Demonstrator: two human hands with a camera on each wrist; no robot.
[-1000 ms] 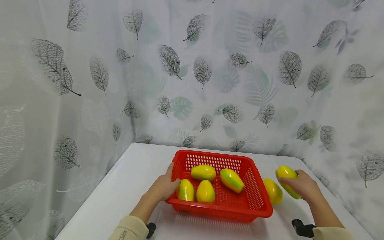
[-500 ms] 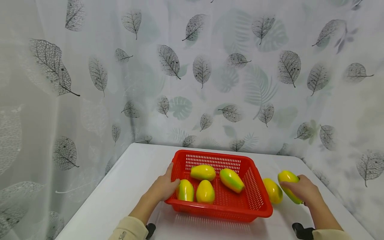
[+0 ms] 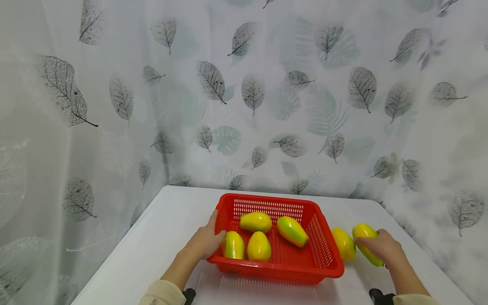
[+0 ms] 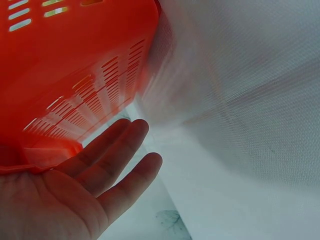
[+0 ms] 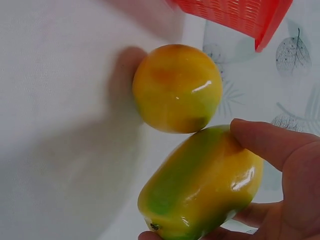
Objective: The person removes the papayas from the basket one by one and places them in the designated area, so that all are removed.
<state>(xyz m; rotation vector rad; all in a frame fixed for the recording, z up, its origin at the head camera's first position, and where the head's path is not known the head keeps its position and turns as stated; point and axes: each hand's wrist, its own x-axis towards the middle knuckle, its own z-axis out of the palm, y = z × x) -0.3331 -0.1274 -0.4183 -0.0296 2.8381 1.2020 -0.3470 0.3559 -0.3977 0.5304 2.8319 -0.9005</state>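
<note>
A red plastic basket [image 3: 282, 271] with slotted walls stands on the white table, several glossy yellow-green mangoes lying in it, one of them a mango [image 3: 259, 246] near its front wall. My left hand [image 3: 207, 241] holds the basket's left rim, thumb over the edge; in the left wrist view the other fingers [image 4: 125, 187] extend outside the wall. Right of the basket, my right hand [image 3: 383, 248] grips a mango [image 5: 200, 185] between thumb and fingers. Beside it is another mango [image 5: 177, 90], which the held one appears to touch. Whether the held mango meets the table cannot be told.
The white table [image 3: 160, 237] reaches back to a curtain [image 3: 244, 106] printed with leaves, which also hangs along both sides. Dark straps [image 3: 377, 296] show at the wrists, near the beige sleeves [image 3: 162, 294].
My right hand has lowered the held mango toward the table, close beside the other mango. My left hand stays on the basket rim. The head view has shifted slightly.
</note>
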